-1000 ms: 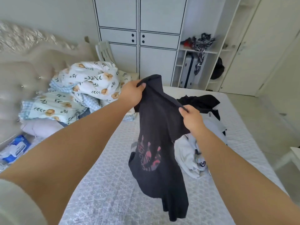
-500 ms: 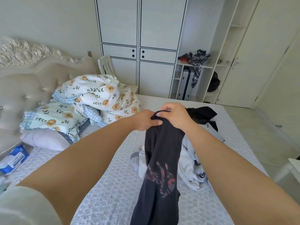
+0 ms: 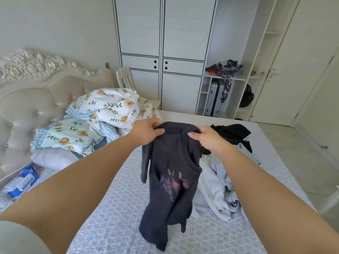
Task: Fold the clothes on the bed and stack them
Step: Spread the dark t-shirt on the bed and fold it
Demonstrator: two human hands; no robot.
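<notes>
Gripping the dark T-shirt (image 3: 170,173) at its top edge, left hand (image 3: 146,132) and right hand (image 3: 207,139) keep fingers clamped; it hangs lengthwise toward the bed (image 3: 113,217).

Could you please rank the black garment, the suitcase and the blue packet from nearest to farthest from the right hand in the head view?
From the right hand:
1. Black garment, just beyond it on the bed.
2. Suitcase, farther back in the open shelf unit.
3. Blue packet, far left by the headboard.
</notes>
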